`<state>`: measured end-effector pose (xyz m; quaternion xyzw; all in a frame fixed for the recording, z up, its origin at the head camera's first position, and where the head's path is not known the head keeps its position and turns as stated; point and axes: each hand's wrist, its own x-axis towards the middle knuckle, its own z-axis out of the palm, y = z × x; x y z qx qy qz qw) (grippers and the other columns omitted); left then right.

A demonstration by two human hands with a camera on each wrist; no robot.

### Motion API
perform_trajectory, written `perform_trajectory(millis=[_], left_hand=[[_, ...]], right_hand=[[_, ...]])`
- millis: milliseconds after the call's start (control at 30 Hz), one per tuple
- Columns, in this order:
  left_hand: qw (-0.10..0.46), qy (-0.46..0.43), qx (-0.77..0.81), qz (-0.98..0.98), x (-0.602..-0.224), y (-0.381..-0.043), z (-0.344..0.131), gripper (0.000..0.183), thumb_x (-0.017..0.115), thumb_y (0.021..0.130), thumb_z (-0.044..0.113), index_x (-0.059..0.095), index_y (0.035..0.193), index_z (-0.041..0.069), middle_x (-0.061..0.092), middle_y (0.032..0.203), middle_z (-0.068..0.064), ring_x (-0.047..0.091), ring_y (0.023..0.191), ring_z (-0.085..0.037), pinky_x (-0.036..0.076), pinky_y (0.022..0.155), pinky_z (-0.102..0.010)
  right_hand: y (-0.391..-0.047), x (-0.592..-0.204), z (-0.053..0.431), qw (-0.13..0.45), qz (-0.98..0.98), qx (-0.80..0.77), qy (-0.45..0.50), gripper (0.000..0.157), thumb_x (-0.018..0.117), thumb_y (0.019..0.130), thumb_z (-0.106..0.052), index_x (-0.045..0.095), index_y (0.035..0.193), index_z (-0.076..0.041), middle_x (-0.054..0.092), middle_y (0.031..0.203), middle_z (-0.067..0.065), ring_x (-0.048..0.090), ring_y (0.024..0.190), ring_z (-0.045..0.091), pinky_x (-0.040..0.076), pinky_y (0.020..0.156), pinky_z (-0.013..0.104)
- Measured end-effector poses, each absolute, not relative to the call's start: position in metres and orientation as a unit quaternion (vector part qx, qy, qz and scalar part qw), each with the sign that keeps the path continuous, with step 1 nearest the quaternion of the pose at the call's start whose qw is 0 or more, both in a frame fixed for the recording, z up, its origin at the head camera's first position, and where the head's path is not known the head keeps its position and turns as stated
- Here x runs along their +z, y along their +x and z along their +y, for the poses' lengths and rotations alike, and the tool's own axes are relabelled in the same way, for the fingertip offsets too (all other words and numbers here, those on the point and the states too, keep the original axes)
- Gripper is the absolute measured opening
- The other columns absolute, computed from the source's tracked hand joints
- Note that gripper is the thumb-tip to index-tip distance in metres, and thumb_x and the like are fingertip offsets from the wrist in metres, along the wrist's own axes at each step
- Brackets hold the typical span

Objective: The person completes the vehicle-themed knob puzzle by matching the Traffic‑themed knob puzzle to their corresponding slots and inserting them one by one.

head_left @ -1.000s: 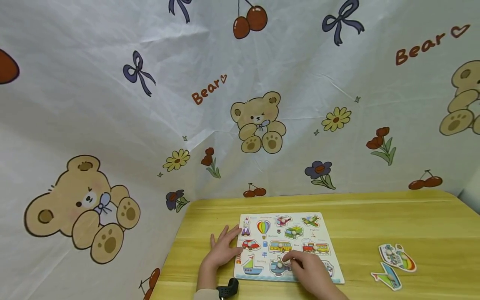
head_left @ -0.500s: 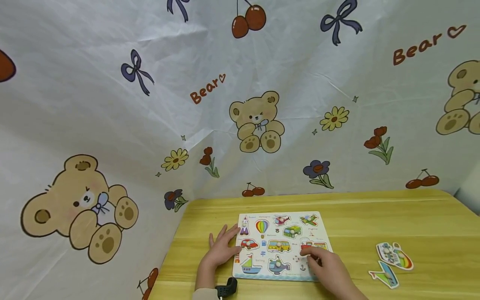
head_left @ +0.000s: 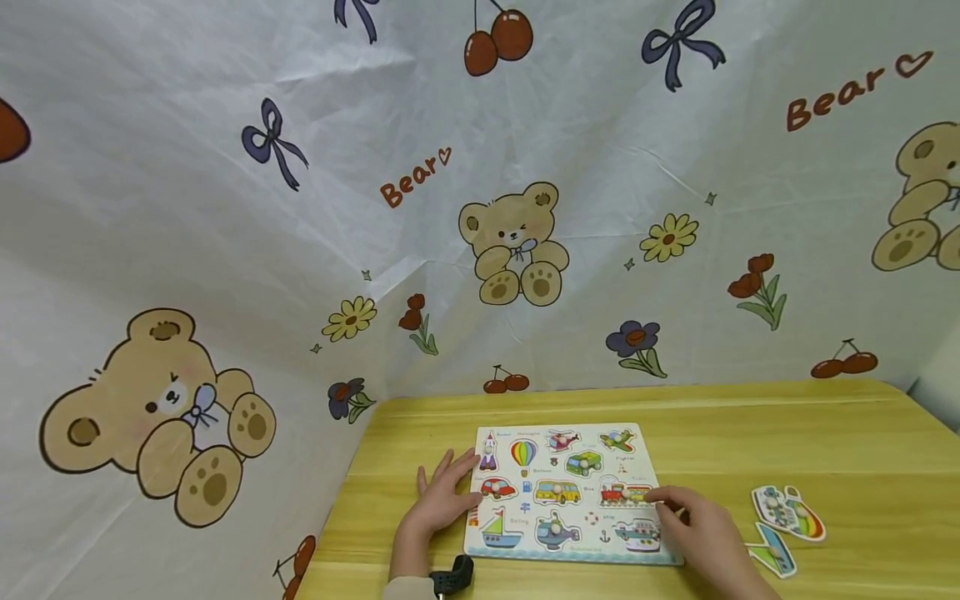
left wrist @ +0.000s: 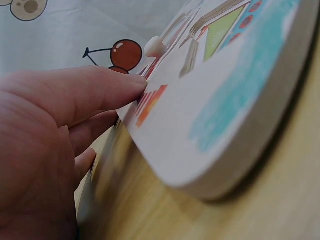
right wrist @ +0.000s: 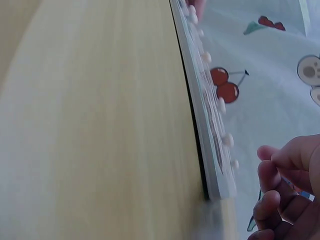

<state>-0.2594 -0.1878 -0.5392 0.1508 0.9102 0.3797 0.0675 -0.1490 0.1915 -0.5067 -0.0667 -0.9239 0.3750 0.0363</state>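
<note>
A white puzzle board [head_left: 570,542] lies on the table, printed with vehicles and bearing several pieces with small round knobs. My left hand [head_left: 441,498] rests at its left edge with fingers spread; in the left wrist view the thumb [left wrist: 115,90] touches the board's top. By the right edge, near the train piece [head_left: 626,493], my right hand [head_left: 693,525] hovers with fingers loosely bent. In the right wrist view its thumb and index fingertips meet above the board's end, with no piece visible between them. Farther right lie a rainbow-striped piece [head_left: 808,522] and a green-and-blue piece [head_left: 780,552], close together.
The wooden table [head_left: 825,442] extends beyond the board. A pale bear-print cloth [head_left: 585,108] hangs behind it and along the left side. A black device [head_left: 456,575] is strapped to my left wrist.
My right hand has moved right, from the submarine piece across the board to its right edge, uncovering the ship. My left hand has stayed at the left edge.
</note>
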Motion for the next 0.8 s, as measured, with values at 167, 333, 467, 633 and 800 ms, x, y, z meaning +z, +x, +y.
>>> perform_trajectory(millis=[167,333,467,633,800], left_hand=[[0.066,0.148,0.378,0.912,-0.538,-0.259,-0.187,0.065,0.070,0.087,0.023,0.049,0.149,0.015,0.039,0.161,-0.004,0.015,0.155,-0.040,-0.018,0.113,-0.072],[0.067,0.148,0.377,0.912,-0.538,-0.259,-0.187,0.065,0.070,0.088,0.023,0.049,0.149,0.015,0.039,0.161,-0.004,0.015,0.155,-0.041,-0.018,0.113,-0.072],[0.068,0.149,0.377,0.912,-0.539,-0.260,-0.187,0.065,0.071,0.088,0.023,0.049,0.149,0.015,0.039,0.161,-0.004,0.014,0.155,-0.041,-0.018,0.113,-0.072],[0.067,0.149,0.378,0.911,-0.541,-0.261,-0.188,0.065,0.071,0.088,0.023,0.049,0.149,0.017,0.038,0.162,-0.003,0.014,0.155,-0.040,-0.019,0.113,-0.072],[0.063,0.152,0.373,0.913,-0.543,-0.262,-0.188,0.065,0.071,0.088,0.023,0.049,0.149,0.018,0.039,0.161,-0.003,0.016,0.154,-0.041,-0.017,0.113,-0.073]], right_hand=[[-0.148,-0.508,0.214,0.062,-0.930,0.354,-0.070,0.021,0.061,0.094,-0.015,0.074,0.110,-0.013,0.068,0.091,-0.001,0.048,0.065,0.004,0.039,0.056,0.021],[-0.144,-0.508,0.237,0.100,-0.933,0.339,-0.069,0.021,0.060,0.096,-0.017,0.075,0.109,-0.013,0.070,0.090,0.000,0.048,0.063,0.001,0.039,0.056,0.021],[-0.141,-0.506,0.255,0.116,-0.930,0.341,-0.071,0.022,0.058,0.098,-0.018,0.074,0.111,-0.009,0.068,0.088,0.001,0.045,0.055,0.003,0.036,0.048,0.023],[-0.141,-0.508,0.275,0.113,-0.934,0.329,-0.083,0.027,0.057,0.100,-0.023,0.074,0.114,-0.008,0.067,0.087,0.000,0.048,0.059,-0.003,0.036,0.047,0.024],[-0.143,-0.509,0.299,0.064,-0.934,0.335,-0.108,0.037,0.054,0.102,-0.032,0.071,0.120,-0.004,0.070,0.095,0.002,0.054,0.069,-0.006,0.043,0.056,0.023]])
